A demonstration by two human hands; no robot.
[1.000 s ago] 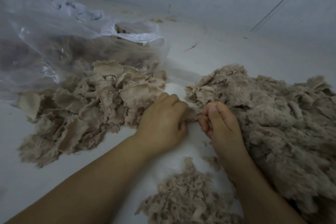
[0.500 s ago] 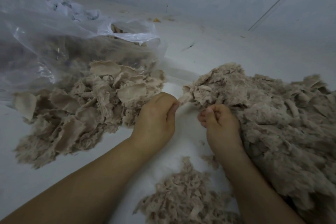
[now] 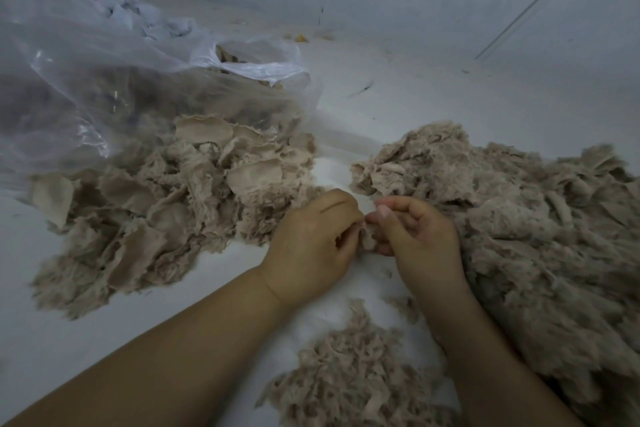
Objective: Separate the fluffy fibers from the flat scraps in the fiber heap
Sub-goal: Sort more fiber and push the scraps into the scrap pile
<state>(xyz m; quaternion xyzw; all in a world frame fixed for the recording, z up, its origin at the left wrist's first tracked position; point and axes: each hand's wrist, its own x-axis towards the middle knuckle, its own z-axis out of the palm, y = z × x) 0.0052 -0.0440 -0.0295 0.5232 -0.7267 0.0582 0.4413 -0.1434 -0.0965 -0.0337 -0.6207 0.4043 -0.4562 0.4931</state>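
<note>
— While both my hands are busy, ask away.

— What have you got hold of?

— One small tuft (image 3: 367, 240), pinched between the two. My left hand (image 3: 311, 246) has its fingers curled onto the tuft's left side; my right hand (image 3: 415, 239) curls round it from the other side, thumb tip on top. Neither hand is open.

— Where's the heap you're sorting?

— The heap (image 3: 512, 236) lies at three o'clock from my hands, starting just beside my right wrist and running off to the frame's right edge. My right hand is the nearer one; its forearm lies along the heap's edge.

— And the sorted stuff?

— The flat scraps (image 3: 166, 204) sit at nine to ten o'clock, the pile's edge just beside my left knuckles, in front of a clear bag (image 3: 114, 80) that seems to hold more of the same. The fluff (image 3: 356, 381) is a smaller pile at six o'clock, between my forearms.

— So what does the next move turn on?

— I judge I'm about to pull the tuft apart. Its longer side looks to run twelve to six, though it is mostly hidden by my fingers, so I'd pull sideways, nine against three. Anything flat would go left with the near hand, fluff straight down toward me.

— How far along?

— Not far, I'd guess; the heap is the biggest pile on the floor (image 3: 398, 107).
</note>
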